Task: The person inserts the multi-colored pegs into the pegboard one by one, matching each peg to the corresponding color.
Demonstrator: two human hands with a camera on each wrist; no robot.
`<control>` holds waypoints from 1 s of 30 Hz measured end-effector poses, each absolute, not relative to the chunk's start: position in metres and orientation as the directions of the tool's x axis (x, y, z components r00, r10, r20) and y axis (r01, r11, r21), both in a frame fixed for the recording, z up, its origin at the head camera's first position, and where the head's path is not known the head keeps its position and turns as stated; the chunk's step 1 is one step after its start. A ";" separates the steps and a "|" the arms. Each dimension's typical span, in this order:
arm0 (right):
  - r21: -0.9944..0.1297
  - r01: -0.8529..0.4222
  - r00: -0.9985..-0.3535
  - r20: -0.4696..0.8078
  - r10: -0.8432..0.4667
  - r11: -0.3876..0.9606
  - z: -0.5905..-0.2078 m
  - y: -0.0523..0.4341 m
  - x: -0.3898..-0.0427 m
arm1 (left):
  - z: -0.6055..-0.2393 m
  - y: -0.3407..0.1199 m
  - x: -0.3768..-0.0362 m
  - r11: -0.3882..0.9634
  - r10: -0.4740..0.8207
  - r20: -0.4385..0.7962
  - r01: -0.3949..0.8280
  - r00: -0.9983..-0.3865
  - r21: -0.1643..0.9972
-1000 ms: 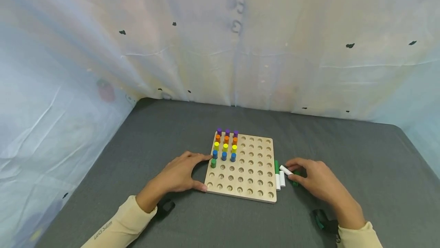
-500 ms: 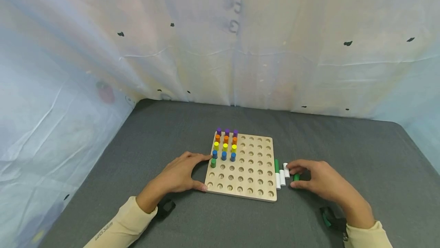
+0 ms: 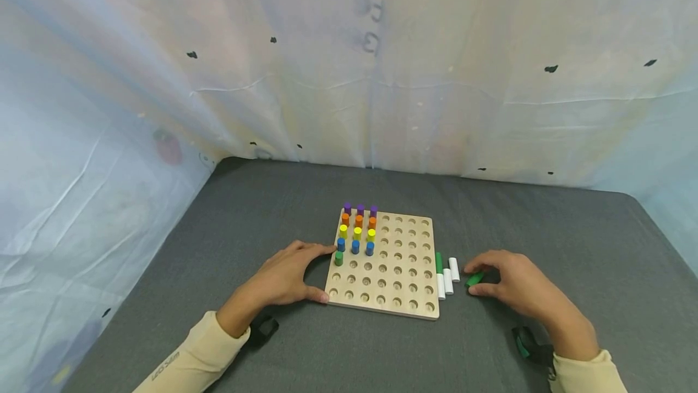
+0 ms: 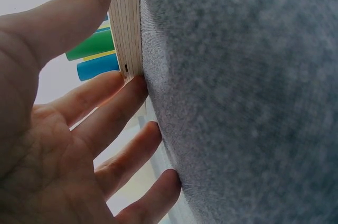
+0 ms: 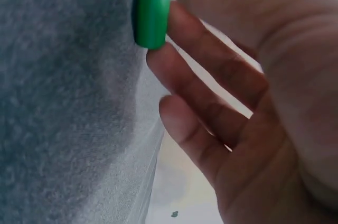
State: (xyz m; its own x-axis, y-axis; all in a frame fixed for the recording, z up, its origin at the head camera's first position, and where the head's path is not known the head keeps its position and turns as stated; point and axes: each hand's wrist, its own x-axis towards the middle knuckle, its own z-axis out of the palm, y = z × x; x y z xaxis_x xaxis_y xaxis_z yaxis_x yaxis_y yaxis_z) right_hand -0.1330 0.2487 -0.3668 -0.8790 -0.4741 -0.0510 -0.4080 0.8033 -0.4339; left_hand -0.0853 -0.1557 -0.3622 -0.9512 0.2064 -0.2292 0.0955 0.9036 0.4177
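A square wooden pegboard [image 3: 389, 296] lies on the grey table, its left columns carrying purple, orange, yellow and blue pegs. One green peg [image 3: 339, 258] stands below the blue ones. My left hand [image 3: 286, 275] rests against the board's left edge, thumb at the near corner and index finger farther up. In the left wrist view its fairly straight fingertips touch the board's layered side [image 4: 127, 28]. To the right of the board my right hand [image 3: 509, 278] pinches a loose green peg [image 5: 151, 15] between thumb and fingers, low over the cloth; the peg lies tilted.
Beside the board's right edge lie another green peg [image 3: 438, 263] and several white pegs [image 3: 454, 269]. A pale plastic sheet [image 3: 420, 78] hangs behind the table [image 3: 272, 193] and along its left side.
The white peg that my right hand held now lies beside the other white ones. My right hand has shifted right to the loose green peg and turned it. The left hand has stayed put.
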 end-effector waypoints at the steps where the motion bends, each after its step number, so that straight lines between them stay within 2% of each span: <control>1: -0.421 -0.413 -0.881 -0.040 -0.472 0.807 -0.368 0.249 -0.133 | -0.362 -0.156 -0.085 0.903 0.207 -0.229 0.095 -0.951 0.418; 14: -0.333 -0.464 -0.867 -0.018 -0.498 0.821 -0.371 0.252 -0.136 | -0.362 -0.156 -0.086 0.901 0.212 -0.228 0.100 -0.950 0.422; 24: -0.402 -0.448 -0.885 0.071 -0.460 0.799 -0.368 0.247 -0.134 | -0.362 -0.157 -0.085 0.896 0.214 -0.226 0.099 -0.950 0.433; 30: -0.426 -0.429 -0.894 0.070 -0.443 0.797 -0.367 0.247 -0.134 | -0.363 -0.157 -0.086 0.898 0.215 -0.231 0.099 -0.949 0.428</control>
